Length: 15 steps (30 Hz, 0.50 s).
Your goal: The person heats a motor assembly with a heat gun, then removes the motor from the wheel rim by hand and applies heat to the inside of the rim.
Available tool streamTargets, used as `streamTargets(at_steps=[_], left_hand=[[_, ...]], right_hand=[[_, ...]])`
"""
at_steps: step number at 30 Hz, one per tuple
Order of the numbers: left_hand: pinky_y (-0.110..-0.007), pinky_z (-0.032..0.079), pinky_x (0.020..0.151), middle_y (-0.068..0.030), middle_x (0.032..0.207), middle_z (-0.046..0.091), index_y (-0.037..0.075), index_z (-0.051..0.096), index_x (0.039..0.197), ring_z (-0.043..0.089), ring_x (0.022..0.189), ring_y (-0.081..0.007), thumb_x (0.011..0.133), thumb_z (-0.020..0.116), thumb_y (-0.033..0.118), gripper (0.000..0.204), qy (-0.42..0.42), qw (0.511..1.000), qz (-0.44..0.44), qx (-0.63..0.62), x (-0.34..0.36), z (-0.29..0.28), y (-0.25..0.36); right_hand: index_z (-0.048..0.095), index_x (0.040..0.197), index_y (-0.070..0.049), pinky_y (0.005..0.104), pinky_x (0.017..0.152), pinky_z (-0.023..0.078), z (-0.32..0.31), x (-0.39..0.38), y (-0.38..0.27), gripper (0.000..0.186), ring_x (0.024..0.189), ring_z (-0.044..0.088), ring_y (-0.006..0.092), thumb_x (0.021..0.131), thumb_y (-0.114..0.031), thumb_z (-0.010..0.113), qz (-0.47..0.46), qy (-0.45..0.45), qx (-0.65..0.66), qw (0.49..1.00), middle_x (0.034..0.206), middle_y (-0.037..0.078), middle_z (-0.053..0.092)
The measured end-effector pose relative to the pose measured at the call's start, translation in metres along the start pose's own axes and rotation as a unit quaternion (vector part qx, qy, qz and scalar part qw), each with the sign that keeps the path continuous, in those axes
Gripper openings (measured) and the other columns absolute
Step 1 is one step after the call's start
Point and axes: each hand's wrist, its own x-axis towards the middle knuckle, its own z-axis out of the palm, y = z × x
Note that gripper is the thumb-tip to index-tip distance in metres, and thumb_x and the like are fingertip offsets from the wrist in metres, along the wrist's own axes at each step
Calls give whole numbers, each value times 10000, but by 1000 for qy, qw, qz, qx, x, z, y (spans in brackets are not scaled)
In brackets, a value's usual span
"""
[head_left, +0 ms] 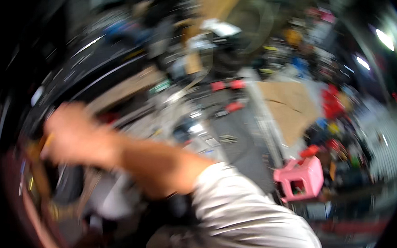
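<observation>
Head cam: our R hand [70, 132], blurred at far L, is near the long, brown, wood-look plank [125, 90]; can't tell its grip. L hand's n/v, state unknown. Pink plastic cut-open jug [312, 177]: lower R, well apart.

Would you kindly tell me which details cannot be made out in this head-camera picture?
Right hand: head view; motion blur hides how it is closed and whether it holds anything.
Left hand: head view; I cannot find it, and the left side is dark and blurred.
Pink container: head view; what shows through its opening is too small and blurred to identify.
Pale sleeve: head view; cut off by the lower edge.
</observation>
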Motion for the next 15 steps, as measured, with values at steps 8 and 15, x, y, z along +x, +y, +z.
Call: streamTargets(at_steps=[8, 15], left_hand=[[-344, 455, 1063, -100, 1375, 662, 59, 633, 1429, 617, 1241, -184, 1070, 547, 532, 600, -59, 995, -77, -38, -2, 19, -36], [-331, 550, 909, -159, 1154, 742, -39, 718, 1230, 711, 1009, -189, 1057, 569, 527, 610, 53, 994, -81, -40, -47, 36, 6]], right_hand=[[794, 994, -12, 445, 725, 577, 53, 18, -1, 447, 752, 751, 346, 853, -436, 814, -16, 82, -103, 991, 758, 195, 732], [794, 1037, -38, 371, 619, 545, 34, 13, -1, 352, 583, 709, 222, 899, -362, 784, -43, 23, -28, 998, 622, 102, 691]])
